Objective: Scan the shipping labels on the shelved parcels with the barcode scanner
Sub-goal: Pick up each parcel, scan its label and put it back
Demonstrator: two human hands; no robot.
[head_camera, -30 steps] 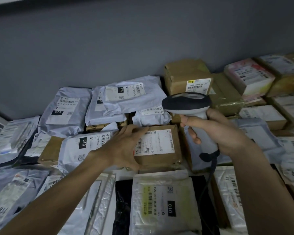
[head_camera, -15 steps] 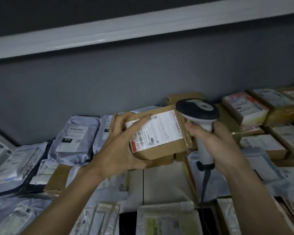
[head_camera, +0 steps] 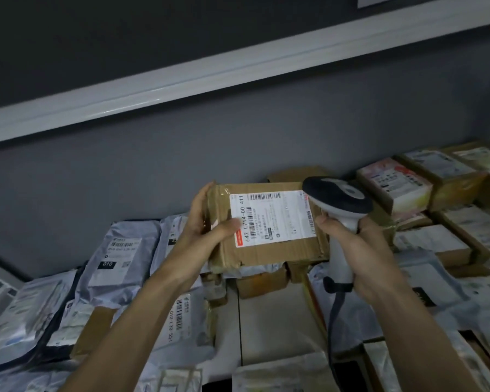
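My left hand grips the left end of a small brown cardboard box and holds it up above the shelf, thumb on its front face. The box's white shipping label with barcodes faces me. My right hand grips the white handle of the barcode scanner, whose dark head sits right beside the box's right edge. A dark cable hangs from the scanner's base.
Grey poly mailers with labels cover the shelf at left. Brown boxes and a pink-printed parcel are stacked at right. A bare white shelf patch lies below the lifted box. A white shelf rail runs overhead.
My left hand picked the brown box off the shelf and raised it with the label toward me. The scanner in my right hand moved up beside it. My view tilted upward.
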